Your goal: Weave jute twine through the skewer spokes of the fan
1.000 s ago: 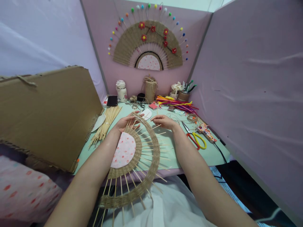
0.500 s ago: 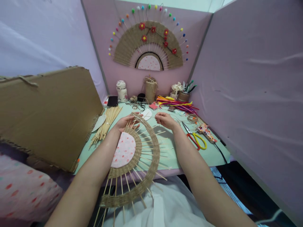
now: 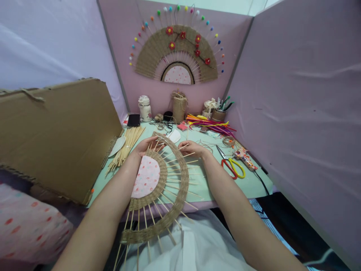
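Left of centre in the frame, the left hand (image 3: 146, 146) gripped the upper end of a woven fan (image 3: 163, 174), whose rows of cord and thin sticks curved down over the lap at bottom centre. Just right of the fan's upper edge, the right hand (image 3: 193, 148) had its fingers bent close to the stick tips; whether they pinched anything could not be told. Scissors (image 3: 230, 162) lay on the counter (image 3: 251, 189) at centre right, and a bundle of sticks (image 3: 128, 146) lay at centre left.
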Demonstrator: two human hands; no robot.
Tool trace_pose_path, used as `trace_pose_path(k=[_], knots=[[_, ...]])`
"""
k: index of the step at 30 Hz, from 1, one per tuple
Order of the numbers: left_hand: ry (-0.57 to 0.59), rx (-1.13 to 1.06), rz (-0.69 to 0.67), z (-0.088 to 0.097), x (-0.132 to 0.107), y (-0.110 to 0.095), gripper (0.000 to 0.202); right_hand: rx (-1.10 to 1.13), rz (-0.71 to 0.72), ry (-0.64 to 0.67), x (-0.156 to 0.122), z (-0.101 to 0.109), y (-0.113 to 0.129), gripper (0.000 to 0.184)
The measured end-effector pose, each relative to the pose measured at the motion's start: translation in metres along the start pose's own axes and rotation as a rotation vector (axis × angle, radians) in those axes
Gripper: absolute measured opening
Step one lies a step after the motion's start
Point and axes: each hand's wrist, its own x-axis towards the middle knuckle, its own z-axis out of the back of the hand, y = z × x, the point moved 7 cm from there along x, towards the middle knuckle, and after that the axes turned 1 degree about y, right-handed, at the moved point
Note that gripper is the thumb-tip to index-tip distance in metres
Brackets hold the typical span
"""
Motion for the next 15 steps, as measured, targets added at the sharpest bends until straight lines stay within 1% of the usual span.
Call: trace_pose_path(k=[3, 5, 7, 9, 11, 15], knots=[[-0.007, 0.000, 0.043, 0.001, -0.003, 0.003, 0.039, 0.005, 0.054, 0.009, 0.001, 0.002, 0.002, 0.033], [-0.032, -0.005, 0.047, 0.006, -0.003, 0.002, 0.040, 0.027, 0.097, -0.013, 0.003, 0.002, 0.003, 0.034], [-0.060, -0.017, 0.032, 0.014, -0.001, -0.003, 0.041, 0.057, 0.132, -0.085, 0.007, 0.003, 0.004, 0.034], [-0.078, -0.025, 0.022, 0.024, 0.003, -0.010, 0.041, 0.085, 0.149, -0.188, 0.011, 0.005, 0.003, 0.034], [-0.081, -0.020, 0.034, 0.033, 0.008, -0.015, 0.041, 0.102, 0.154, -0.261, 0.015, 0.006, 0.002, 0.034], [-0.094, -0.017, 0.009, 0.043, 0.014, -0.022, 0.042, 0.122, 0.131, -0.280, 0.019, 0.007, -0.001, 0.036]])
